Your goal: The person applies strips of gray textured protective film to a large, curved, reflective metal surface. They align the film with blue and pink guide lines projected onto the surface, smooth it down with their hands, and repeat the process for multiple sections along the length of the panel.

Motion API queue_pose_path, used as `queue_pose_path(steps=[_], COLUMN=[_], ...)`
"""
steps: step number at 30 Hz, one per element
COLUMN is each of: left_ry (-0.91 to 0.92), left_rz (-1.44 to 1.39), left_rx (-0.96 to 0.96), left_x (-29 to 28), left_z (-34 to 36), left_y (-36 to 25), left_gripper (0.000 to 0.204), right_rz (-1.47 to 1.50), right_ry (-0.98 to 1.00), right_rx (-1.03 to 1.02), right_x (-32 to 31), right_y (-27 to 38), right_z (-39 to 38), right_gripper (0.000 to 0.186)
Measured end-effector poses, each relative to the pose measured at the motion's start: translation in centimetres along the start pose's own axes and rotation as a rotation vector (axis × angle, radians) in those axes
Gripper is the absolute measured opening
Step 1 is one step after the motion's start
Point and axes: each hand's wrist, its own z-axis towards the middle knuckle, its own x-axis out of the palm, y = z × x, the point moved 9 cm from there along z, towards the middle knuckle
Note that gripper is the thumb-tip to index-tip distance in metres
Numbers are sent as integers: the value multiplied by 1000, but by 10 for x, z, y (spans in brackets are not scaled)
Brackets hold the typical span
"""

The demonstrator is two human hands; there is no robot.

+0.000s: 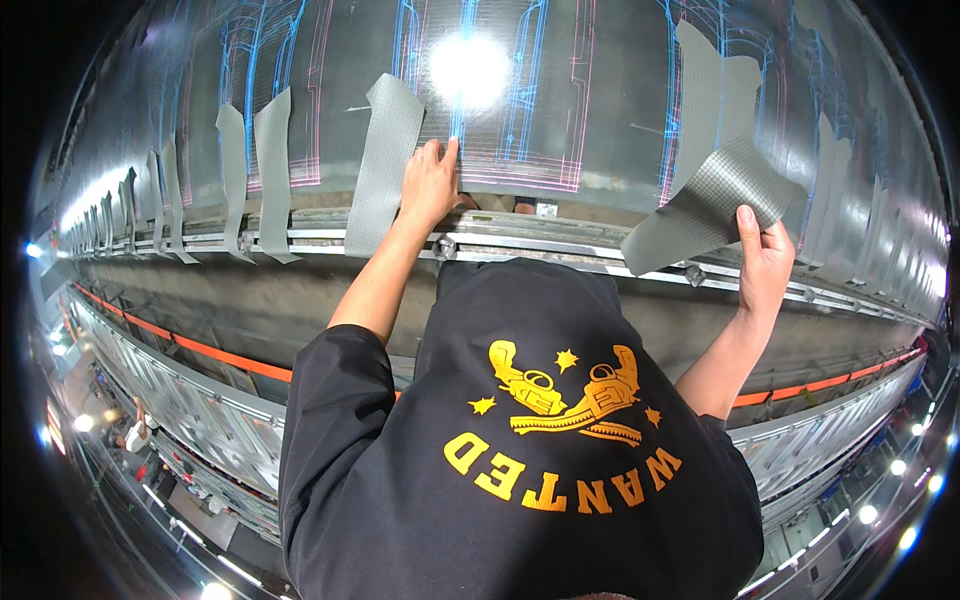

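My left hand (428,185) is at the dark panel (365,30) printed with blue and pink lines, index fingertip on it and the other fingers bent, beside a grey textured strip (372,190) that lies on the panel and over its lower edge. My right hand (762,255) grips a grey textured piece (700,215), thumb on top; the piece is bent, its upper part curled over. Behind it, another grey piece (705,100) lies on the panel.
More grey strips (272,170) lie along the panel to both sides. A metal rail (540,238) runs along its near edge. Lower down are an orange beam (180,338) and another long panel row (200,400). A person (137,432) is far off at lower left.
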Motion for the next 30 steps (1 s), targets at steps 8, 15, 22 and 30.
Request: queue_pose_path(steps=[8,15,22,30], left_ry=[-52,35,-120,93], left_rz=[-199,-99,-14,18], left_rx=[-19,135,230,60], left_x=[-6,-11,-24,-22], left_z=[-7,-5,-10,20], left_y=[12,-15,-35,-25], left_gripper=[43,29,21,52], right_rz=[35,70,123,110], right_ry=[47,105,95,101], right_rx=[-2,23,-13,-7], right_x=[13,27,34,41], right_y=[-8,-21,-7,-3], right_z=[23,31,32,30], right_gripper=[29,33,33,33])
